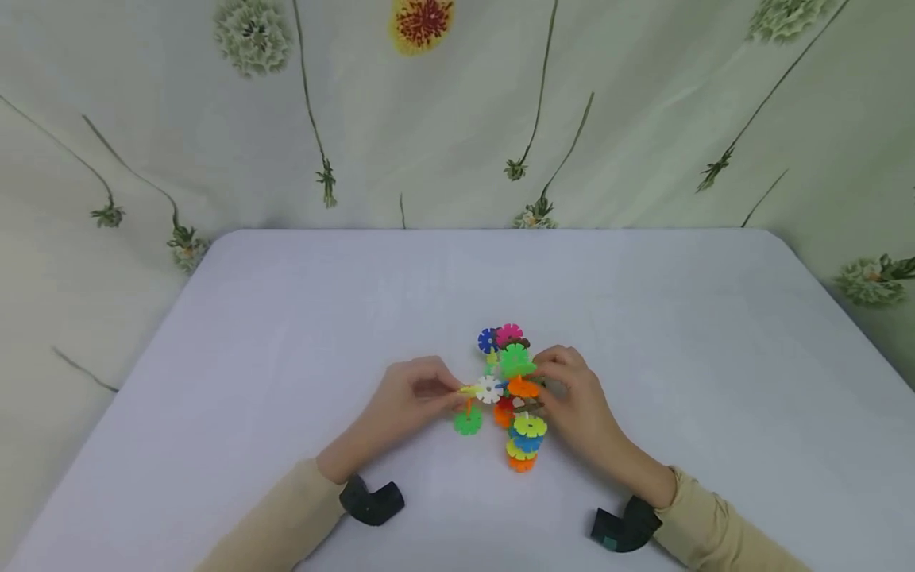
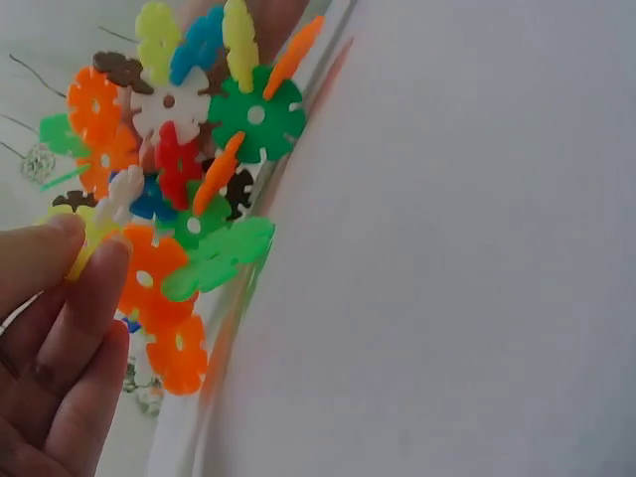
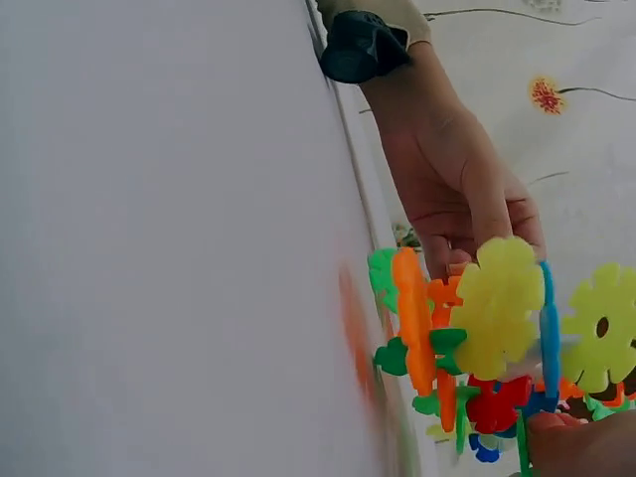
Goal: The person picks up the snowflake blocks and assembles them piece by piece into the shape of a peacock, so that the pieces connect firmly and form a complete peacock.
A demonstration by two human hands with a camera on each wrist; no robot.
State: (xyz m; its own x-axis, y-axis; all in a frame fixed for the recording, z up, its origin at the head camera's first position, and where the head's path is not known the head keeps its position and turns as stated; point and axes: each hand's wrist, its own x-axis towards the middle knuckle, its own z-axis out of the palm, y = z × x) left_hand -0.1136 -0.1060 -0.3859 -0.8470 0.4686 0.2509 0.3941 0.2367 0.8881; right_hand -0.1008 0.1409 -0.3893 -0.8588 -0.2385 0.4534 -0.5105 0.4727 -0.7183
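Between both hands is a joined figure of many-coloured plastic snowflake discs [image 1: 530, 427], the notched interlocking kind. My left hand [image 1: 411, 397] pinches a yellow disc [image 2: 83, 256] at the figure's left side between thumb and fingertips. Beside that disc are a white disc [image 1: 489, 389] and, lower down, a green disc [image 1: 468, 422]. My right hand [image 1: 582, 405] grips the figure's right side, near orange and brown discs. In the right wrist view, its fingertips meet the figure close to a blue disc [image 3: 550, 338]; some of the grip is hidden behind the pieces.
A white table [image 1: 286, 318] lies under the hands, its far edge against a flower-printed cloth [image 1: 457, 119]. Black wrist mounts sit at both cuffs, one by the left wrist [image 1: 372, 502] and one by the right [image 1: 627, 526].
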